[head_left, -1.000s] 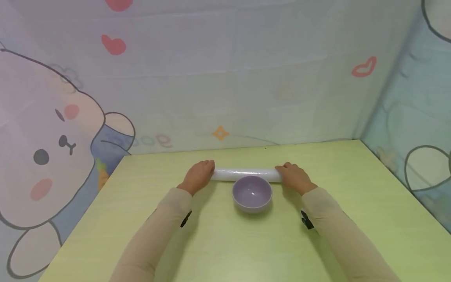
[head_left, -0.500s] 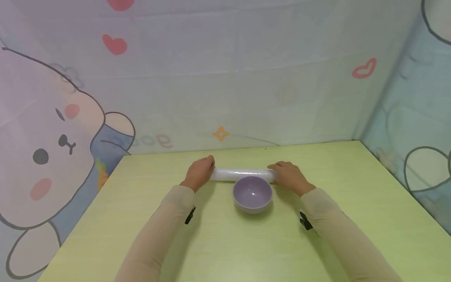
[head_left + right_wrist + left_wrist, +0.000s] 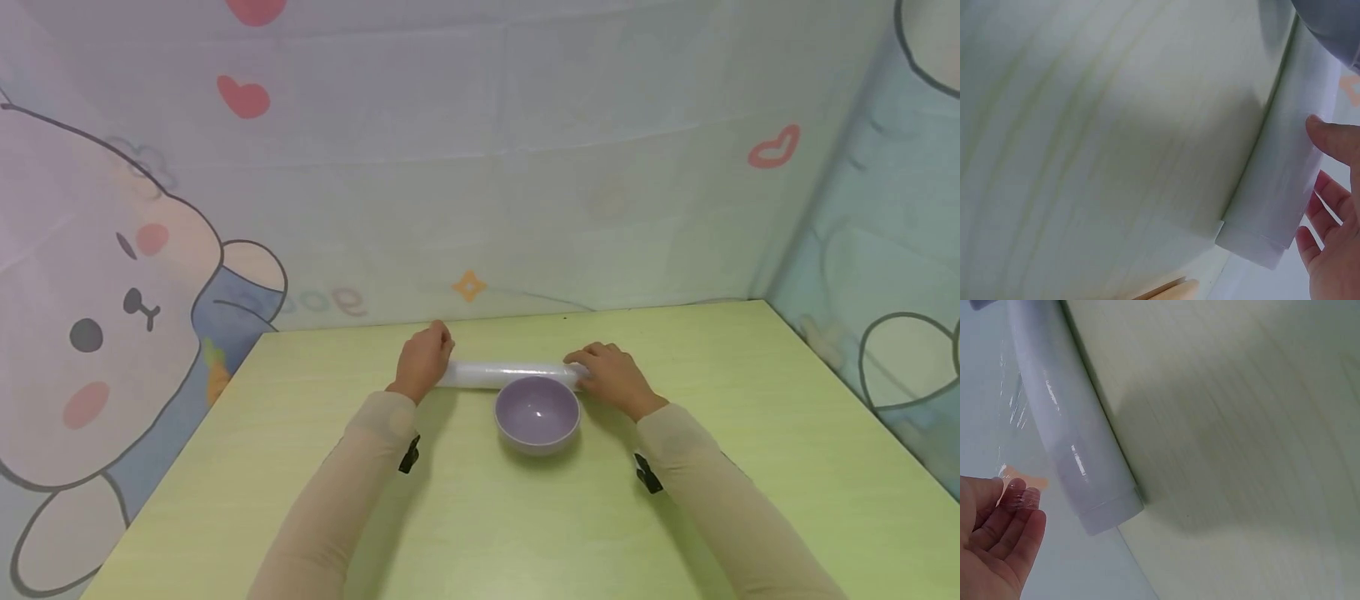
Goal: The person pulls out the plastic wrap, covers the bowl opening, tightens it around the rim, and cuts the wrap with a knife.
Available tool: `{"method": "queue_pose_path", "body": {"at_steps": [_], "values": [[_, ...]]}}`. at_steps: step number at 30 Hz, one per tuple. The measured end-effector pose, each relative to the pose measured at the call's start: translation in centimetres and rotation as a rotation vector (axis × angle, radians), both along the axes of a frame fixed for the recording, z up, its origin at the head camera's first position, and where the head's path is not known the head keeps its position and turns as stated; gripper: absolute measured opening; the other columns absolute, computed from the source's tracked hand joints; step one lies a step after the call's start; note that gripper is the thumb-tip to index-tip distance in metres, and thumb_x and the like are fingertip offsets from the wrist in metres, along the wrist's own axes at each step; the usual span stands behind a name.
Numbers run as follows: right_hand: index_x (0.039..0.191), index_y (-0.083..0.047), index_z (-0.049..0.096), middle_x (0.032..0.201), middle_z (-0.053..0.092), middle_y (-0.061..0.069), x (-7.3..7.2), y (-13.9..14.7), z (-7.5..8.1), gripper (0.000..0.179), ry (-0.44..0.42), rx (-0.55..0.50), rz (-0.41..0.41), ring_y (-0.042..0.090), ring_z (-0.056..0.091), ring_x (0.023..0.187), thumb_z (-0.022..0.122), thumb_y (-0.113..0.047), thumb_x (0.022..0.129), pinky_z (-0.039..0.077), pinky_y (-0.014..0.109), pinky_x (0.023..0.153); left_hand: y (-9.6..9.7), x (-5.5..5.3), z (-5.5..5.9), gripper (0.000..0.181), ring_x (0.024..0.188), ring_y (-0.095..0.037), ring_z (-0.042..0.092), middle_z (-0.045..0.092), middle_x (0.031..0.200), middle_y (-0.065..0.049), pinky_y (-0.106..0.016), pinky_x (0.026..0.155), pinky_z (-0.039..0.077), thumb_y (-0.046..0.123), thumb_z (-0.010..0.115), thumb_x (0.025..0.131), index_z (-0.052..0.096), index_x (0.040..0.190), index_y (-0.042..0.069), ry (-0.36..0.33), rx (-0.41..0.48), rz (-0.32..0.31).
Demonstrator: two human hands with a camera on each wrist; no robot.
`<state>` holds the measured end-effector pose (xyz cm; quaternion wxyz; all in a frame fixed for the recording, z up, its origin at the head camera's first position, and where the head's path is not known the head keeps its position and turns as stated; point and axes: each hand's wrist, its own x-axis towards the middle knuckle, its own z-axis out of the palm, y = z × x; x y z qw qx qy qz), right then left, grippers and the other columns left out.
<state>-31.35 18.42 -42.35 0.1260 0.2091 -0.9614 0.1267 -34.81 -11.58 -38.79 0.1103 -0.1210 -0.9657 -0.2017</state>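
The left thumb and fingertips press together, pinching a thin edge of clear film (image 3: 1017,415) that reaches back to the roll (image 3: 487,375); this left hand (image 3: 424,360) sits beyond the bowl (image 3: 537,410) and off to its left. The right thumb (image 3: 1329,139) lies against the near side of the roll while the other fingers curve along its far side, so the right hand (image 3: 613,373) grips it lightly, beyond the bowl and to its right. How hard those fingers press, I cannot tell.

The roll lies lengthwise on the table (image 3: 480,533), just behind the bowl, which hides part of its front. A short bare stretch of core shows at each end.

The roll itself is probably fairly light and stiff, smooth enough to turn or slide if held loosely; the ends, where the core shows, look like the best places to steady it. The film is likely limp, clingy and easy to tear, so it is best taken by a broad edge and drawn evenly.

Pale sleeves run back on either side of the bowl; a printed cloth (image 3: 637,208) hangs well beyond it.
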Motion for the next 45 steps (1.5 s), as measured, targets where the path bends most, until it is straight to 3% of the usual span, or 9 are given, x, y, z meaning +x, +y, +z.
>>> {"method": "queue_pose_path", "body": {"at_steps": [5,10,19,23,29,36,40,45], "values": [[0.114,-0.015,0.06,0.112,0.059,0.014,0.1,-0.1,-0.1,0.032,-0.022,-0.002,-0.005,0.035,0.053,0.101,0.066,-0.019,0.084,0.045,0.05,0.078,-0.1,-0.1,-0.3,0.013,0.058,-0.017,0.049,0.063,0.082,-0.01,-0.027,0.052,0.037,0.018,0.049,0.096,0.052,0.097,0.005,-0.005,0.089,0.024],[0.116,-0.014,0.059,0.115,0.058,0.015,-0.2,-0.3,-0.1,0.032,-0.089,-0.011,-0.03,0.036,0.051,0.105,0.064,-0.021,0.085,0.043,0.052,0.082,0.1,-0.2,-0.6,0.011,0.059,-0.017,0.048,0.062,0.081,-0.009,-0.027,0.053,0.036,0.017,0.049,0.096,0.051,0.095,0.006,-0.003,0.124,0.052],[0.117,-0.018,0.061,0.122,0.055,0.018,-1.6,-1.6,0.8,0.03,-0.181,-0.077,0.046,0.039,0.049,0.11,0.062,-0.023,0.087,0.041,0.056,0.086,0.6,-0.4,-0.5,0.013,0.062,-0.018,0.049,0.061,0.081,-0.008,-0.028,0.056,0.038,0.02,0.048,0.096,0.05,0.095,0.007,0.005,0.131,0.064],[0.114,-0.02,0.063,0.123,0.054,0.019,-2.0,-2.3,0.9,0.027,-0.212,-0.06,0.071,0.04,0.048,0.111,0.061,-0.025,0.087,0.042,0.057,0.086,0.6,-0.5,-0.6,0.013,0.062,-0.018,0.049,0.061,0.081,-0.008,-0.028,0.056,0.038,0.02,0.048,0.096,0.05,0.096,0.007,-0.012,0.147,0.07],[0.114,-0.022,0.062,0.126,0.052,0.019,-2.0,-2.6,0.8,0.027,-0.234,-0.07,0.041,0.042,0.047,0.112,0.061,-0.026,0.087,0.041,0.059,0.086,0.5,-0.4,-0.6,0.013,0.063,-0.019,0.051,0.063,0.085,-0.009,-0.028,0.057,0.039,0.021,0.049,0.096,0.051,0.096,0.008,-0.013,0.165,0.085],[0.109,-0.02,0.063,0.127,0.053,0.017,-2.3,-2.9,0.4,0.023,-0.293,-0.187,0.028,0.041,0.044,0.115,0.061,-0.024,0.087,0.037,0.06,0.091,0.3,-0.1,-0.5,0.014,0.063,-0.019,0.049,0.061,0.083,-0.008,-0.029,0.057,0.038,0.021,0.048,0.096,0.051,0.097,0.007,-0.004,0.19,0.079],[0.106,-0.02,0.063,0.126,0.055,0.013,-2.4,-3.1,0.8,0.019,-0.354,-0.247,0.011,0.039,0.043,0.117,0.059,-0.025,0.088,0.034,0.06,0.093,0.4,0.1,-0.4,0.013,0.063,-0.019,0.049,0.061,0.082,-0.008,-0.028,0.057,0.038,0.02,0.049,0.096,0.052,0.097,0.007,0.006,0.187,0.072],[0.097,-0.016,0.065,0.12,0.06,0.014,-2.2,-3.5,1.4,0.013,-0.346,-0.26,0.014,0.039,0.046,0.114,0.058,-0.02,0.087,0.035,0.061,0.09,0.4,0.2,-0.3,0.012,0.064,-0.019,0.05,0.062,0.083,-0.008,-0.03,0.059,0.04,0.018,0.05,0.095,0.052,0.096,0.007,0.02,0.181,0.063]]}}
